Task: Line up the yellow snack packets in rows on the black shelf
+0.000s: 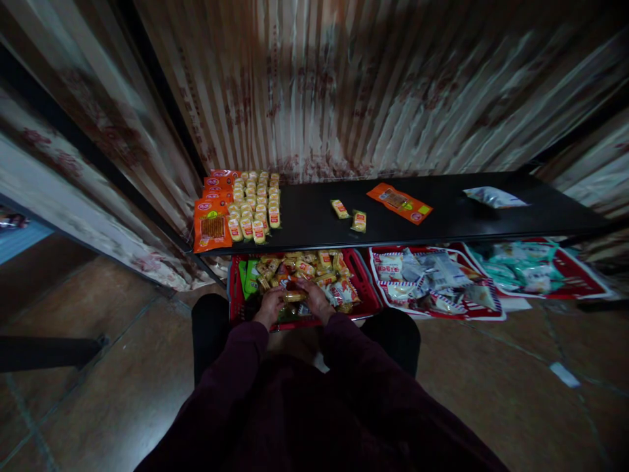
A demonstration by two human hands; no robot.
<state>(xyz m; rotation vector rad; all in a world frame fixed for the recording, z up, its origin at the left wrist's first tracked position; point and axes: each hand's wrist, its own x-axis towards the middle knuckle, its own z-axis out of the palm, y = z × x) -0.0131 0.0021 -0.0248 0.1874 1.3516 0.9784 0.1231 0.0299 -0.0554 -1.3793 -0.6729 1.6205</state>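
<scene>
Over a red basket (366, 292) of small packaged snacks, both my hands meet at one yellow wrapped snack cake (295, 296). My left hand (272, 305) has its fingers closed on the cake's left end. From the other side my right hand (315, 299) grips the right end. Beneath and around them lie more yellow wrapped cakes (324, 259), with a green packet (250, 276) at the basket's left. On the black shelf (304, 210) just beyond, several similar cakes (253, 206) stand in rows beside orange snack packets (212, 226).
Two loose cakes (359, 221), an orange packet (400, 203) and a silvery packet (494, 197) lie farther right on the shelf. Under its front edge stand a basket of white packets (496, 308) and a basket of teal packets (590, 286). A pleated curtain (314, 98) hangs behind.
</scene>
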